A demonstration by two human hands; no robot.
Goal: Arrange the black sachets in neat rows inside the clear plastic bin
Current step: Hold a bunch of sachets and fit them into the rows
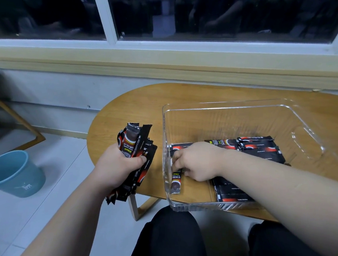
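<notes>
A clear plastic bin (296,113) stands on the wooden table. Black sachets (260,147) lie flat in rows on its floor, along the middle and the near side. My left hand (118,166) is outside the bin to its left, shut on a thick bundle of black sachets (135,144) held upright. My right hand (199,161) reaches inside the bin at its left end, fingers pinching a single black sachet (176,182) that lies against the left wall. My right forearm hides part of the near row.
The oval wooden table (132,108) sits under a windowsill and wall. A blue bucket (14,174) stands on the tiled floor to the left. My knees in black trousers (173,240) are under the table's near edge. The bin's right half is bare.
</notes>
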